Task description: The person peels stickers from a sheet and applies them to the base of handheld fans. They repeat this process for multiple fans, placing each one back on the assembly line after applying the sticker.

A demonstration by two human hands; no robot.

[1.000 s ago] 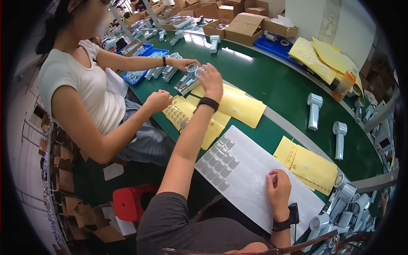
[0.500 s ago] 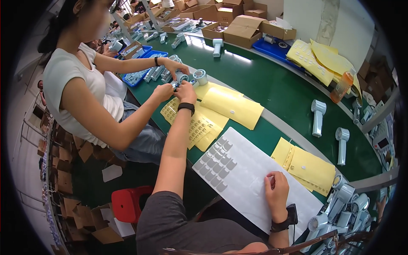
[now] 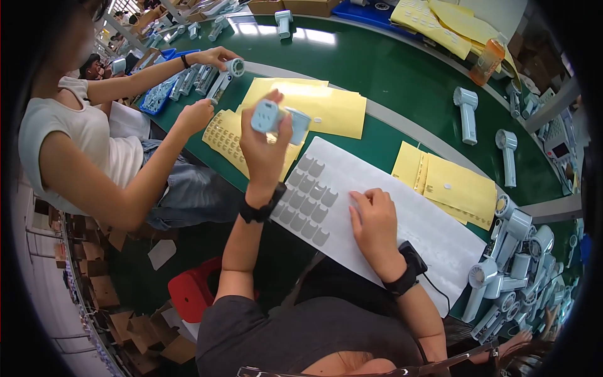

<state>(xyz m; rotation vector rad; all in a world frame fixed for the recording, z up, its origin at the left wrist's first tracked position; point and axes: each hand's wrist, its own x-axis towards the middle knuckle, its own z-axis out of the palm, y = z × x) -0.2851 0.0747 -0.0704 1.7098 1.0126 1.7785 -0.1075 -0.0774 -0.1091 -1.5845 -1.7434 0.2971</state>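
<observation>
My left hand (image 3: pixel 264 151) is closed around a light-blue handheld fan (image 3: pixel 267 115), lifted above the yellow sheets, with its end toward me. The fan is a little blurred, and my fingers hide part of it. Below and to the right lies a white backing sheet (image 3: pixel 402 220) bearing rows of grey stickers (image 3: pixel 308 204). My right hand (image 3: pixel 377 229) rests on this sheet just right of the stickers, empty, fingers loosely bent and thumb apart. At the left, a co-worker's two hands (image 3: pixel 200 114) hold another fan (image 3: pixel 226 78) beside a row of fan parts.
Yellow sticker sheets (image 3: pixel 342 113) lie ahead, and more yellow sheets (image 3: pixel 458 188) lie right. A pile of fans (image 3: pixel 512 270) crowds the right edge. Two fans (image 3: pixel 467 116) lie across the green table. An orange bottle (image 3: pixel 488 63) stands far right; a red stool (image 3: pixel 191 295) is lower left.
My left hand has drawn back from the co-worker's hands, bringing a fan toward me. My right hand has moved left and forward, nearer the grey stickers. The view has shifted.
</observation>
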